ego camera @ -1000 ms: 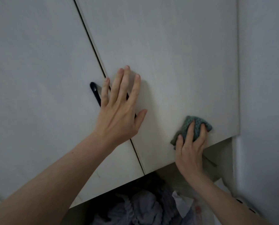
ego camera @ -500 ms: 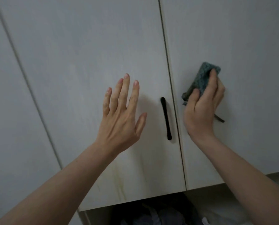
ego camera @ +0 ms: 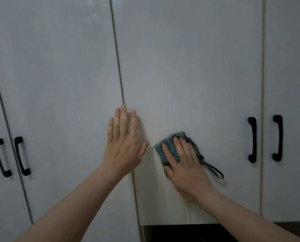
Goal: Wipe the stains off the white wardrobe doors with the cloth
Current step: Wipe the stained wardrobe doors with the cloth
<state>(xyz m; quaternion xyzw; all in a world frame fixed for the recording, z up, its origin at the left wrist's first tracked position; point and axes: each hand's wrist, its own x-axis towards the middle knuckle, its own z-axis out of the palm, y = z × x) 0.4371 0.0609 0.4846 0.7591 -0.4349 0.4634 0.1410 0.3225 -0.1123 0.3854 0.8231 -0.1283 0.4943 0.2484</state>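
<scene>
White wardrobe doors (ego camera: pixel 189 67) fill the view, split by dark vertical seams. The right hand (ego camera: pixel 185 165) lies with straight fingers spread flat over a teal knitted cloth (ego camera: pixel 170 145), pressing it against the door that ends in a lower edge above a dark opening (ego camera: pixel 180 233); the cloth sits in the lower left part of that door, near its left seam, and its hanging loop (ego camera: pixel 213 169) trails out toward the lower right, lying against the panel. Faint yellowish streaks (ego camera: pixel 184 206) run down the door below the right hand to the bottom edge. The left hand (ego camera: pixel 124 145) is released, fingers straight and together, thumb out, palm toward the doors over the seam just left of the cloth; whether it touches the surface cannot be told. It covers part of that seam. Two black handles (ego camera: pixel 252 139) stand well to the right of the cloth, one on each side of the next seam, and another pair of black handles (ego camera: pixel 21 155) flanks the seam near the left edge of the wardrobe.
</scene>
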